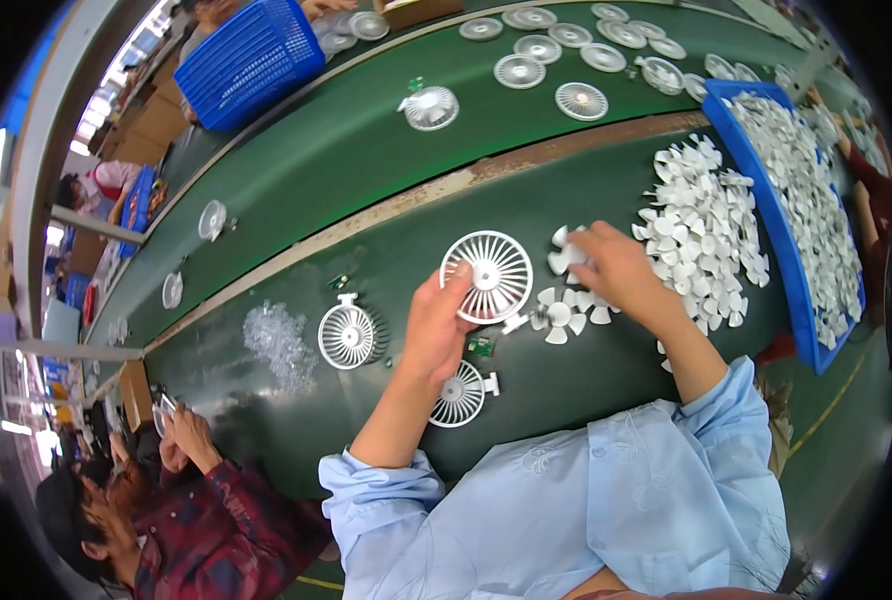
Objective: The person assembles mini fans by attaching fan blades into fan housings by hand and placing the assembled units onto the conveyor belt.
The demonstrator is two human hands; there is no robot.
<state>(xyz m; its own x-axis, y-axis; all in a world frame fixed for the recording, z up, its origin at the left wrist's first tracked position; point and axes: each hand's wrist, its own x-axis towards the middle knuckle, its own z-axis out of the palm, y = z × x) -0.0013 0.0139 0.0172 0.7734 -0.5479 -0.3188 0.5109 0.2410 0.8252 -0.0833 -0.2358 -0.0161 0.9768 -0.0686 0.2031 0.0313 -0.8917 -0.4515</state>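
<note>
My left hand [434, 328] grips a round white fan housing [496, 295] with radial slats, thumb over its face. A short stem and a green circuit board [481, 346] hang at its lower edge. To the right, my right hand [614, 268] has its fingers closed at a white fan blade [567, 252], partly hidden by the fingertips. Several loose white fan blades [558, 321] lie just below that hand. Another slatted fan housing [347, 334] rests on the green table left of my left hand. A further housing [458, 396] lies below my left wrist, partly covered.
A heap of white blades [701, 225] sits right, beside a blue tray [761, 185] full of more. Small clear plastic pieces [278, 345] lie left. Beyond a worn ledge [406, 200], a green conveyor belt [316, 190] carries housings. A co-worker [181, 510] sits lower left.
</note>
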